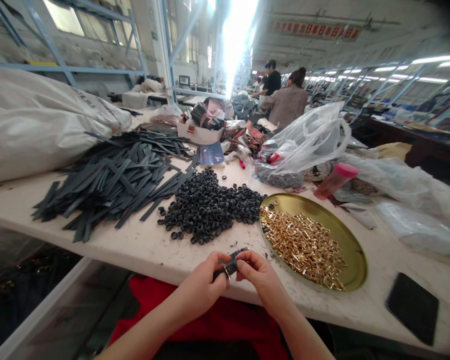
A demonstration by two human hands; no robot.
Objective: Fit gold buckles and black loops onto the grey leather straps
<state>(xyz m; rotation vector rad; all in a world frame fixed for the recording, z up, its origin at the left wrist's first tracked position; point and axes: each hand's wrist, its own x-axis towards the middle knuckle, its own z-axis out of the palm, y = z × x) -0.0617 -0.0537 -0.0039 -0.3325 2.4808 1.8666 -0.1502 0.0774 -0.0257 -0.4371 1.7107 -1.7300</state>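
Between my two hands, at the table's front edge, is a dark strap (232,264) with a gold buckle (227,271) on it. My left hand (206,282) pinches its left end near the buckle. The fingers of my right hand (260,280) are closed on the right part of the strap. Behind my hands lies a heap of small black loops (210,210). To the right, a round gold tray (354,255) holds a pile of gold metal pieces (303,247). A pile of dark flat strips (116,175) spreads on the left.
On the white table (135,255) lie a dark flat object (413,307) at the right, a pink-lidded container (335,181), plastic bags (307,135), a blue booklet (212,154) and an open box (199,134). A large white sack (41,125) stands left. People (289,102) are farther back.
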